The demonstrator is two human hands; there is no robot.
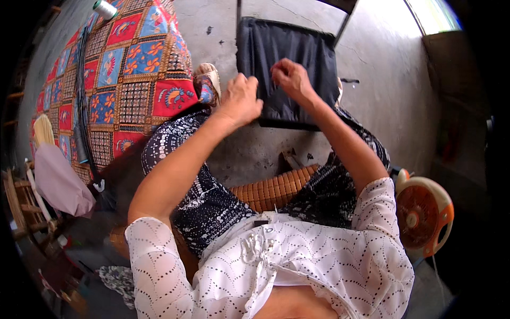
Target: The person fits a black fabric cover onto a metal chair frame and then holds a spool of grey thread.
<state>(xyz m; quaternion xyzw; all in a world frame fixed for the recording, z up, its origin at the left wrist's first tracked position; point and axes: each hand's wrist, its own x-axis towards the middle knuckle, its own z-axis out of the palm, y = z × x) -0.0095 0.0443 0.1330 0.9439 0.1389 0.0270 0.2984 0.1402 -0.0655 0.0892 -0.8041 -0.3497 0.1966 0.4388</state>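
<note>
Floor: grey concrete (393,101), scuffed and finely cracked, spreads beyond my knees, brightest at the upper right.
Covered surface: at my left, a red, blue and tan checked cloth (137,95) printed with flowers and birds.
On the cloth: a white-and-green thread spool (107,11) at the far end and a long bundle of thin black strips (82,106); a pale mauve fabric (62,178) hangs near the closer end.
Black fabric panel: stretched on a dark frame (238,10), the panel (279,106) stands in front of me between my knees, its surface creased.
My left hand: the hand (241,99) is at the panel's left edge, fingers curled inward; I cannot tell whether they grip anything.
My right hand: the hand (292,78) is over the panel's middle, fingers bent toward the thumb; whether something thin is pinched there, I cannot tell.
Contact: I cannot tell whether either hand touches the fabric.
My seat: a brown slatted mat (268,191) shows between my patterned trousers (196,207).
Fan: orange and cream (422,212), by my right elbow.
Writing: any marking on the spool is too small to read.
</note>
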